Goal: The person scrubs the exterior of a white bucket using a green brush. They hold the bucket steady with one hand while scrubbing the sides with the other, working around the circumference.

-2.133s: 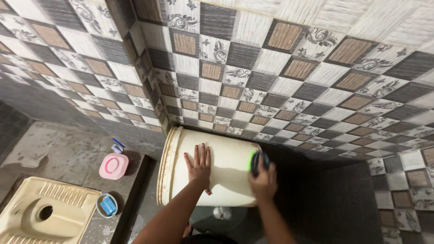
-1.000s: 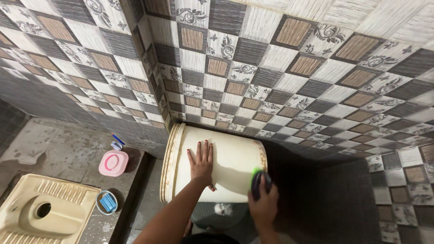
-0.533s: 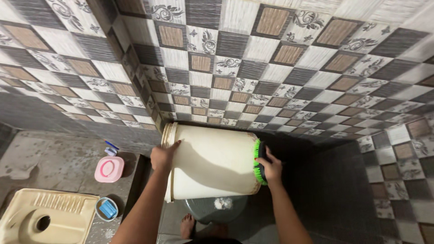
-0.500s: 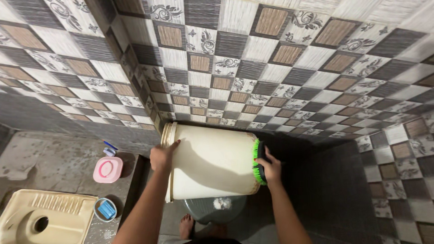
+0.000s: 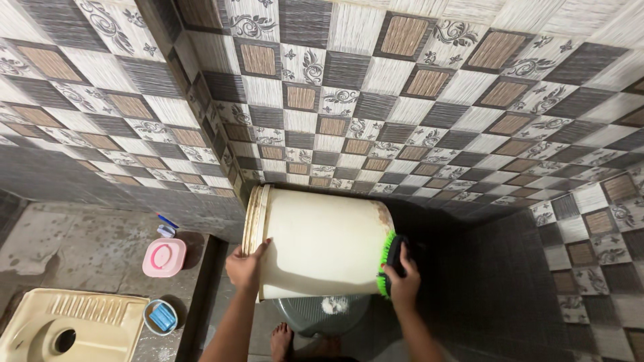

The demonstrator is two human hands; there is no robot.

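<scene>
My left hand [image 5: 245, 267] grips the cream bucket's [image 5: 322, 245] rim, right hand [image 5: 402, 278] clutches the green brush [image 5: 387, 263] at its base — stains remain, scrubbing looks unfinished.

We see the scene under dim, warm light falling from above. The patterned wall tiles [image 5: 402, 100] take most of it and stay crisp, while the dark floor tiles [image 5: 496, 295] at the lower right sink into shadow. A soft shadow crosses the cream bucket [image 5: 322, 241]. The wide lens bends tile lines towards the edges. No glare shows, and focus holds throughout.
</scene>
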